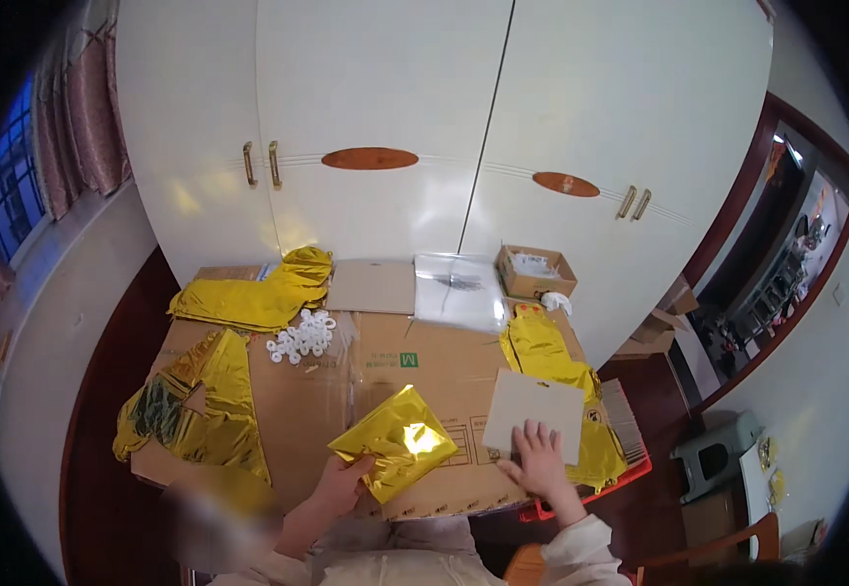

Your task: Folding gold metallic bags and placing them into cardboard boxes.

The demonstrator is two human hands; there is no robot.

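My left hand [343,481] pinches the lower left edge of a folded, shiny gold foil packet [407,441] above the front middle of the cardboard-covered table [312,410]. To its right, my right hand [539,463] lies flat with fingers apart on a pale cardboard sheet [549,398]. A small slot shows near that sheet's top edge. Under and beside the sheet, a strip of gold foil [539,344] stretches along the table's right side.
At the left lie stacked gold foil sheets [239,301] and crumpled gold foil [214,415]. White plastic rings [300,338] are piled nearby. Along the back are a brown card [371,285], clear plastic sheets [455,293] and a small cardboard box [551,285]. A red crate [629,476] stands at the right edge.
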